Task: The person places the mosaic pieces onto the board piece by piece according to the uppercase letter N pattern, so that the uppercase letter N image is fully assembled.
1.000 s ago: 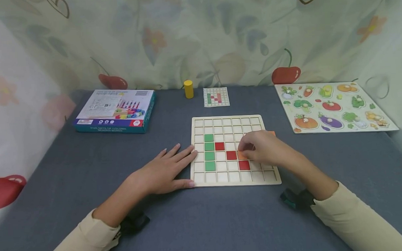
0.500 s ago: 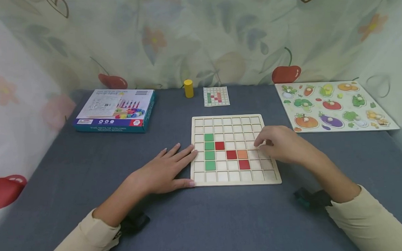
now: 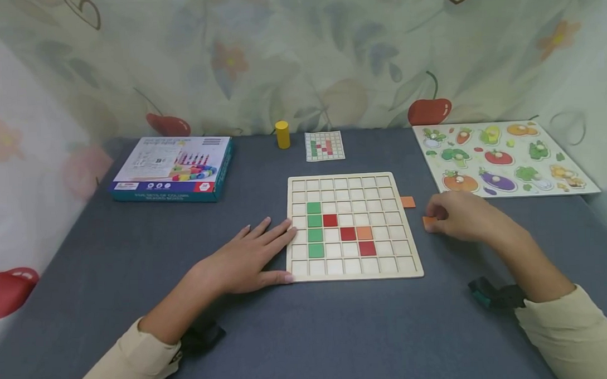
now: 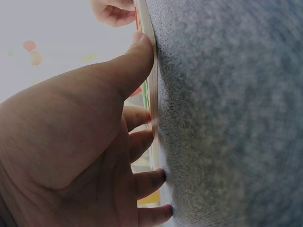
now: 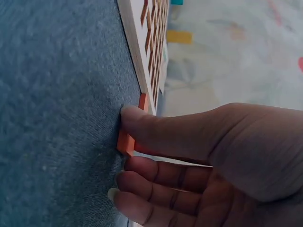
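A wooden grid board (image 3: pixel 356 269) lies mid-table, with several green tiles (image 3: pixel 315 235) in one column, three red tiles (image 3: pixel 347 233) set diagonally and one orange tile (image 3: pixel 364 233) in its cells. My left hand (image 3: pixel 251 261) lies flat with fingers spread, its fingertips and thumb touching the board's left edge. Right of the board, my right hand (image 3: pixel 462 217) has thumb and fingers pinched at another orange tile (image 3: pixel 428 223) on the cloth; the right wrist view shows the thumb on this tile (image 5: pixel 126 142). A further orange tile (image 3: pixel 407 202) sits against the board's right edge.
Behind the board are a small pattern card (image 3: pixel 324 146) and a yellow cylinder (image 3: pixel 282 135). A teal-sided toy box (image 3: pixel 172 169) stands at back left, and a vegetable puzzle board (image 3: pixel 505 159) at back right. A printed curtain (image 3: pixel 289 56) hangs behind the table.
My right hand has left the orange tile in the grid and moved right, off the board, to a loose orange tile on the cloth. The left hand stays in place.
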Demonstrator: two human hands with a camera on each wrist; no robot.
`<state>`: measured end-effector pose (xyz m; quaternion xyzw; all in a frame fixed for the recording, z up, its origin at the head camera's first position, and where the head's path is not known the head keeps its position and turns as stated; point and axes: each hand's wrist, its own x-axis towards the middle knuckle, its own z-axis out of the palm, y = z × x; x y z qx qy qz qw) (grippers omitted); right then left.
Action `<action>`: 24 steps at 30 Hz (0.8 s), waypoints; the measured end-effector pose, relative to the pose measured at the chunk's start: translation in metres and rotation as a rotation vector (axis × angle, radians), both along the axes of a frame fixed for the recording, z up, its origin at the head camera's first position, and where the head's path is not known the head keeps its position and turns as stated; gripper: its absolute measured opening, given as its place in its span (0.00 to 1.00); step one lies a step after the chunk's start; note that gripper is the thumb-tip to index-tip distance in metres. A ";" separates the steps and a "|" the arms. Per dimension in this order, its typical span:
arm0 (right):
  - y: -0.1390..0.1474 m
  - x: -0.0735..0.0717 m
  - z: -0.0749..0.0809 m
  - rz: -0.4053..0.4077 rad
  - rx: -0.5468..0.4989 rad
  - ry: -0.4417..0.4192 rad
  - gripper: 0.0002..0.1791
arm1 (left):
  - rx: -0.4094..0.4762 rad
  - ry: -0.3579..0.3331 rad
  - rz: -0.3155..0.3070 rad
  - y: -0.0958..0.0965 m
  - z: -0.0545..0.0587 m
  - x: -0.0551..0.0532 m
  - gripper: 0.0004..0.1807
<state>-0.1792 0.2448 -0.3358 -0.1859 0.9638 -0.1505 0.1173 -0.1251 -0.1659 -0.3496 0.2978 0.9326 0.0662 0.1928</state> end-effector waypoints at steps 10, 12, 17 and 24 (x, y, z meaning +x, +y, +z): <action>0.003 -0.002 -0.001 -0.018 -0.049 -0.026 0.15 | 0.006 -0.003 -0.003 0.000 0.000 0.000 0.50; 0.004 -0.001 0.000 -0.016 -0.069 -0.036 0.16 | 0.005 -0.002 -0.002 0.000 0.000 0.000 0.50; 0.006 0.000 0.003 0.020 -0.131 -0.042 0.11 | -0.002 0.006 -0.006 0.001 -0.001 0.000 0.51; 0.001 -0.001 0.006 -0.001 -0.222 -0.081 0.04 | -0.004 0.005 -0.001 0.001 -0.001 0.000 0.50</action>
